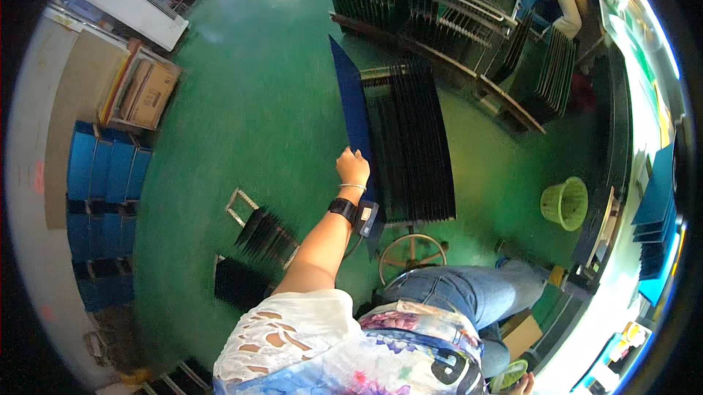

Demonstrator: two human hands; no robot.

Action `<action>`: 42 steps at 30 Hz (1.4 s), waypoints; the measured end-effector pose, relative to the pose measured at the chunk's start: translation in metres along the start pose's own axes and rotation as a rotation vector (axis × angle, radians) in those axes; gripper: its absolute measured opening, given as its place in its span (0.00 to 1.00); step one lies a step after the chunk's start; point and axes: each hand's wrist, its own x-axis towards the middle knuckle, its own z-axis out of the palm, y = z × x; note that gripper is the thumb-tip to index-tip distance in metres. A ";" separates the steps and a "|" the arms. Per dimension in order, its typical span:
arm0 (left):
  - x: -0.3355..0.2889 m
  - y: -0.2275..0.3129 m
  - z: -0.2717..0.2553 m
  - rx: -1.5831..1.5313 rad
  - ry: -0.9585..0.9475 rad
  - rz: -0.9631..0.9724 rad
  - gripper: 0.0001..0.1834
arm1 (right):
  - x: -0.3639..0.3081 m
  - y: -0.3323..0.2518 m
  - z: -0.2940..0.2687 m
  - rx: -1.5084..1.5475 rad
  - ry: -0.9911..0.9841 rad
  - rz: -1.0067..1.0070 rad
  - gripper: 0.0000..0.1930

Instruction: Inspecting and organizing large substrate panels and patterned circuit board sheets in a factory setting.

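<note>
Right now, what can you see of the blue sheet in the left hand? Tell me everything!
The blue sheet is thin, flat and dark blue, with straight edges and a far end that looks pointed from here. I can't tell what it's made of. It stands steeply, beside the left side of a row of dark panels; whether they touch isn't clear. The left hand grips its left edge, and the hand and wrist hide some of it.

1 fisheye, head-worn, facing down, above hands [353,166]
</note>
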 end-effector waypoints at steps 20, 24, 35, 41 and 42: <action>0.037 0.018 0.041 0.056 -0.043 -0.038 0.09 | 0.019 -0.032 -0.006 0.374 0.079 0.225 0.16; 0.041 0.018 0.040 0.069 -0.061 -0.055 0.08 | 0.017 -0.030 -0.012 0.400 0.057 0.265 0.16; 0.034 0.022 0.038 0.042 -0.057 -0.073 0.08 | 0.026 0.027 -0.006 0.575 0.011 0.312 0.17; 0.047 0.007 0.033 0.107 -0.134 -0.099 0.13 | 0.016 0.004 -0.008 0.343 0.023 0.280 0.15; 0.049 0.005 0.032 0.108 -0.134 -0.098 0.13 | 0.013 -0.004 -0.007 0.382 0.010 0.263 0.16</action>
